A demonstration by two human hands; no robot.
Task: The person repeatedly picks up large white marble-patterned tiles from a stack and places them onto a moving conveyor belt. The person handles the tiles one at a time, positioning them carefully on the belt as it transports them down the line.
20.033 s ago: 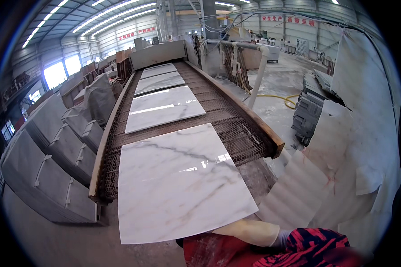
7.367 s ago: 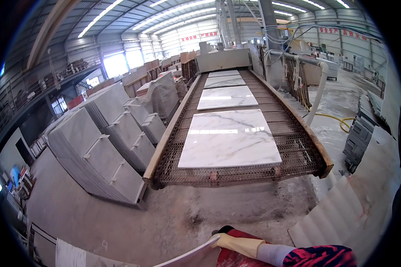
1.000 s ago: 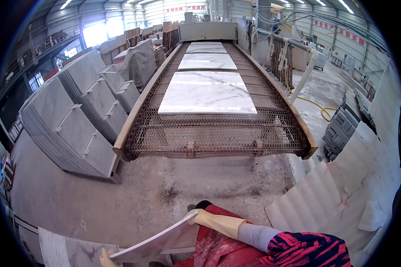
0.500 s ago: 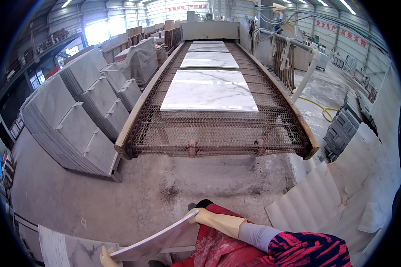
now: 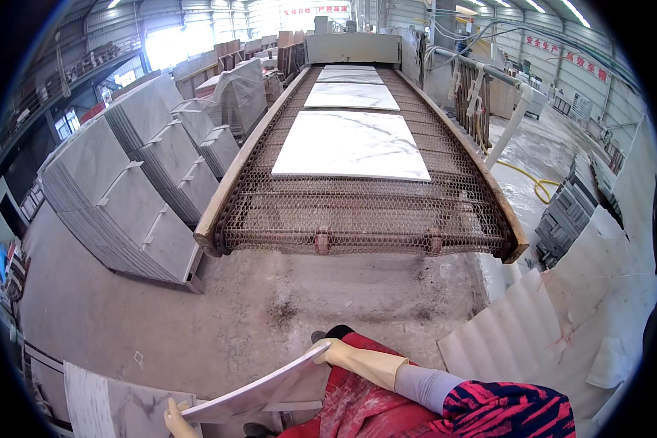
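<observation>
Left: leaning stack of grey-white slabs, separated by pale strips, standing on the floor. Risk: chipped corners, should anything swing against them.

Near left: pale veined panel, beside the left hand. Risk: scuffing or a knocked edge if the carried piece drags over it.

Left hand, gloved pale yellow: fingers bent over the left end of the held slab. Risk: slip, if the glove is wet or dusty; dampness cannot be told.

Held slab: white, grey-veined, tilted, in front of the person at the near edge, spanning both hands; whether its lower edge is supported cannot be told. Risk: twisting or cracking, from uneven lifting at the two ends.

Right hand, same glove: fingers closed on the slab's far right corner. Risk: corner breaking, if weight hangs there alone.

Centre, far: mesh conveyor carrying glossy slabs, the nearest slab set back from the near end, apart from the hands. Risk: edge chips, if a piece met the belt's end hard.

Right: pale wavy sheets. Risk: snagged footing, if stepped on.
</observation>
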